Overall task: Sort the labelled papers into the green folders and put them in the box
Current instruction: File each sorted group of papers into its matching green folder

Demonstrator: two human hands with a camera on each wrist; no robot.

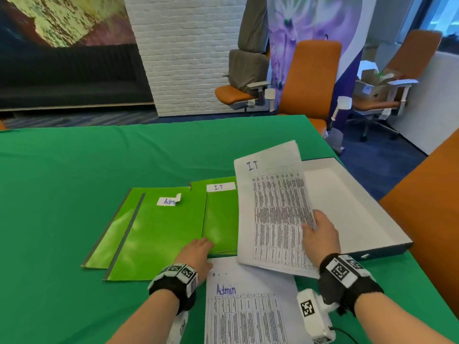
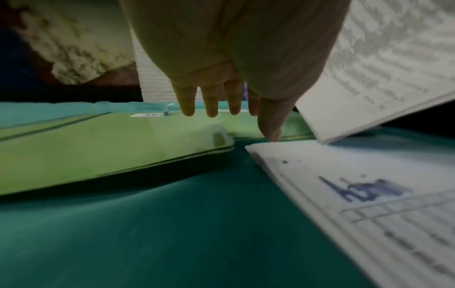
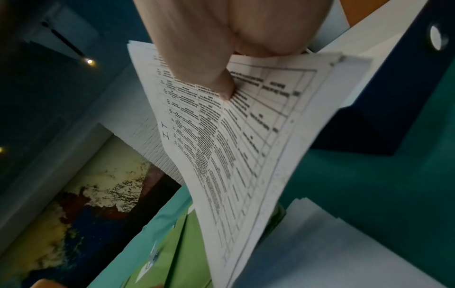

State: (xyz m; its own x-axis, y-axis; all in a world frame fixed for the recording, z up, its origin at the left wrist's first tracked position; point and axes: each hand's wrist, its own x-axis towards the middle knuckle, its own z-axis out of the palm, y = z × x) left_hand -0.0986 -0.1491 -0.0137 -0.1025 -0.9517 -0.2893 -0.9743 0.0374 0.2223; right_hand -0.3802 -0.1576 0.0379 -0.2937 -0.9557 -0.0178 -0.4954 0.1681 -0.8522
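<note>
My right hand (image 1: 319,232) pinches a sheaf of printed papers marked "I.T" (image 1: 273,207), thumb on top (image 3: 221,85), and holds it tilted above the table. Under it lies a green folder labelled "I.T" (image 1: 219,214). A green folder labelled "Admin" (image 1: 159,234) lies to its left, over another green folder (image 1: 109,242). My left hand (image 1: 198,252) hovers with straight fingers (image 2: 211,105) over the near edges of the folders and holds nothing. A stack of papers marked "Admin" (image 1: 248,306) lies near me. The open white-lined box (image 1: 347,207) sits at the right.
The table wears a green cloth (image 1: 74,170). Orange office chairs (image 1: 310,78) stand beyond the far edge, and another orange chair (image 1: 432,219) is close on my right beside the box.
</note>
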